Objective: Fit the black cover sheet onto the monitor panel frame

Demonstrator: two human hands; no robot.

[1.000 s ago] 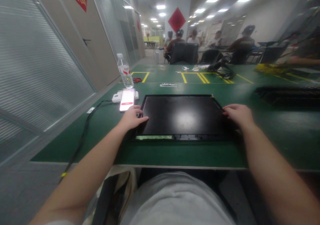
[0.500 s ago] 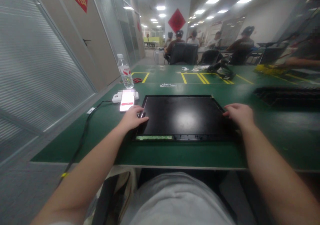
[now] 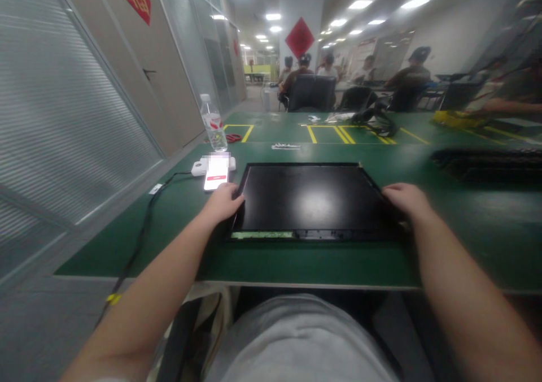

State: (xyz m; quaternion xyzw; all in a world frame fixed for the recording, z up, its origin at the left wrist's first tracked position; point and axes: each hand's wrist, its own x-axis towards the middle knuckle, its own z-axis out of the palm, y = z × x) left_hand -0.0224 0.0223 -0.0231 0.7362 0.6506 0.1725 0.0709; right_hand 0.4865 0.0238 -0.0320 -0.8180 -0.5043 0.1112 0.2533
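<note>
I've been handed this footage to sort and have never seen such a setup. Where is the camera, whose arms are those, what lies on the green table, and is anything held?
There is no machine: a person wears a camera on the head, looking forward and down, so both bare arms are their own. The left hand lies on the left edge of a flat black rectangular panel, the right hand on its right edge; whether the fingers clamp it or only rest does not show. The panel lies on the green table. Left of it are a lit smartphone, a small white box, a black cable and a clear plastic water bottle. Other people sit farther back.
</note>
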